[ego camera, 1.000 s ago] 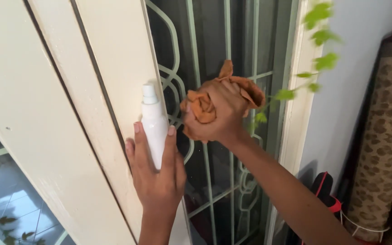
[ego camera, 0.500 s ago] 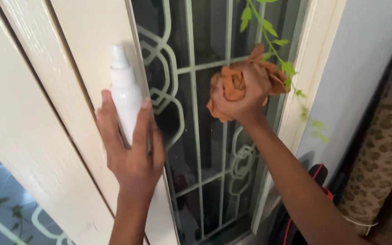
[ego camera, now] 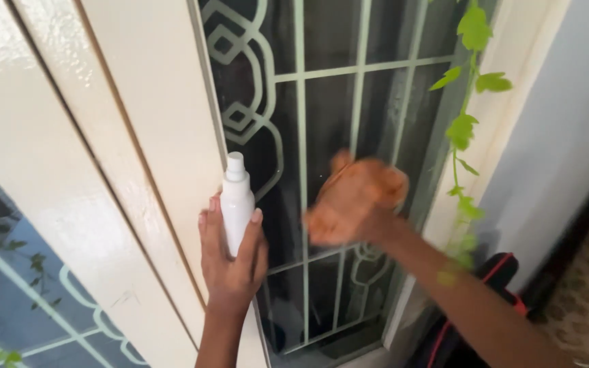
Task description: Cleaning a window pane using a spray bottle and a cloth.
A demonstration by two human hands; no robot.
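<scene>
L hand [ego camera: 230, 262] holds small white plastic spray bottle [ego camera: 237, 203] upright vs. window frame; R hand [ego camera: 357, 203] presses crumpled orange-brown cloth [ego camera: 349, 194] on dark glass pane [ego camera: 328, 116].

L fingers wrapped round bottle's lower half, nozzle up, bottle just beside edge of cream wooden window frame [ego camera: 138, 136] & pale green curly metal grille [ego camera: 301, 82]. R fingers clenched on cloth, blurred, so exact grip unclear; cloth sits at mid-pane, touching glass/grille bars as far as can be seen. Green leafy vine [ego camera: 465, 129] hangs down R side of pane, near R forearm. Red-and-black bag [ego camera: 499, 272] low by pale wall, under R arm.
</scene>
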